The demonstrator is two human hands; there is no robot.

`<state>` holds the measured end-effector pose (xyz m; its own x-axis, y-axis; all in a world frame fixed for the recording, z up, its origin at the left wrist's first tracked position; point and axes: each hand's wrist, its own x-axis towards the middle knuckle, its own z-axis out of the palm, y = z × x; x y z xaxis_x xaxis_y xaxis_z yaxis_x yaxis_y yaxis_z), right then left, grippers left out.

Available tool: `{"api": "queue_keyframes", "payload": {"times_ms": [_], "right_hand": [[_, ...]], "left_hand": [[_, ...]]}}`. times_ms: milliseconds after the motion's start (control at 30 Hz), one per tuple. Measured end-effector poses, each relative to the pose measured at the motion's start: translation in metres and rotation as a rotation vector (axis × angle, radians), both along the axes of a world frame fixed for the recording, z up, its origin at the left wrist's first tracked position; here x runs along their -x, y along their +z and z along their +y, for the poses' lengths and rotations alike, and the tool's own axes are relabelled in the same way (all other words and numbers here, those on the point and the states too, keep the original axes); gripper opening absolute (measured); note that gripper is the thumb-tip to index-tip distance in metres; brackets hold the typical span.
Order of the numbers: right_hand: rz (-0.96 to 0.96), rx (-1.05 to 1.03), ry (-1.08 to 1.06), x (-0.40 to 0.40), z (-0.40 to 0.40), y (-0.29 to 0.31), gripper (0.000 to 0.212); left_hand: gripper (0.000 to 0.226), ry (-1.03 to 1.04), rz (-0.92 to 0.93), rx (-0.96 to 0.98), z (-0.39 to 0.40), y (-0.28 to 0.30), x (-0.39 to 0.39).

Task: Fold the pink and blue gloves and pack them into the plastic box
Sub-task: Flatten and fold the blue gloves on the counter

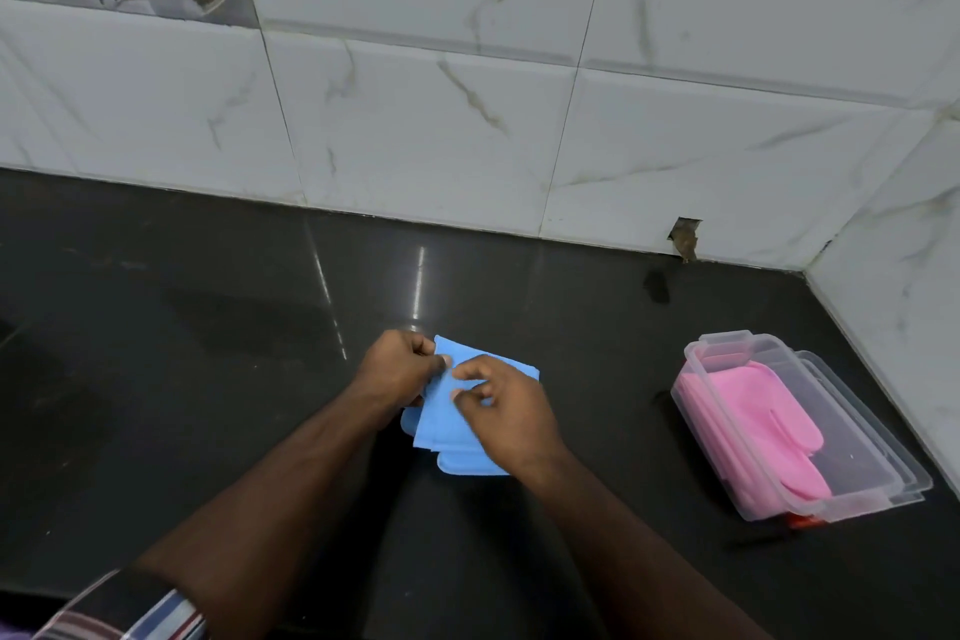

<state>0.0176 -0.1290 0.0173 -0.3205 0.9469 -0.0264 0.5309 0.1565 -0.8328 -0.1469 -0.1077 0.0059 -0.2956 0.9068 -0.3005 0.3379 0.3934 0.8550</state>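
Note:
The blue gloves [451, 424] lie partly folded on the black counter, at the middle of the view. My left hand [397, 366] pinches their upper left edge. My right hand [511, 411] rests on top of them, its fingertips gripping a fold close to the left hand. The clear plastic box [862, 470] stands open to the right, near the corner of the wall. Inside it the pink gloves [753, 424] lie flat against the left side.
The box's lid [906, 470] lies under or beside the box on its right. White marble tiles form the back wall [467, 120] and the right wall [904, 286]. A chipped hole [684, 237] shows at the foot of the back wall. The black counter [182, 353] stretches to the left.

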Motion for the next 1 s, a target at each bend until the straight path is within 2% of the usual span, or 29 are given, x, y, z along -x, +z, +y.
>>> {"api": "queue_keyframes", "payload": {"times_ms": [67, 133, 200, 300, 633, 733, 833, 933, 1000], "right_hand": [[-0.081, -0.171, -0.118, -0.022, 0.010, -0.009, 0.022], [-0.211, -0.208, -0.170, -0.042, 0.016, -0.024, 0.026], [-0.311, -0.170, -0.143, -0.053, 0.017, -0.042, 0.031], [-0.378, -0.148, -0.091, -0.056, 0.012, -0.056, 0.039], [-0.648, -0.245, 0.022, -0.053, 0.002, -0.059, 0.074], [-0.647, -0.265, 0.050, -0.053, 0.000, -0.056, 0.073], [-0.652, -0.258, 0.091, -0.051, -0.006, -0.053, 0.070], [-0.689, -0.185, 0.155, -0.049, -0.007, -0.053, 0.054], [-0.714, -0.152, 0.188, -0.048, -0.006, -0.054, 0.053]], "left_hand": [[0.023, 0.003, 0.027, 0.013, 0.000, -0.003, 0.004], [0.025, 0.001, 0.048, 0.014, -0.002, -0.005, 0.005], [0.030, 0.005, 0.065, -0.003, -0.003, -0.010, 0.007], [0.025, 0.020, 0.068, -0.019, -0.006, -0.012, 0.004], [0.047, 0.048, 0.092, -0.113, -0.012, -0.017, -0.002], [0.050, 0.032, 0.066, -0.165, -0.012, -0.018, -0.001], [0.042, 0.014, 0.079, -0.196, -0.011, -0.016, -0.002], [0.035, 0.018, 0.163, -0.152, -0.009, -0.016, -0.002], [0.036, -0.010, 0.263, -0.110, -0.011, -0.018, -0.002]]}}
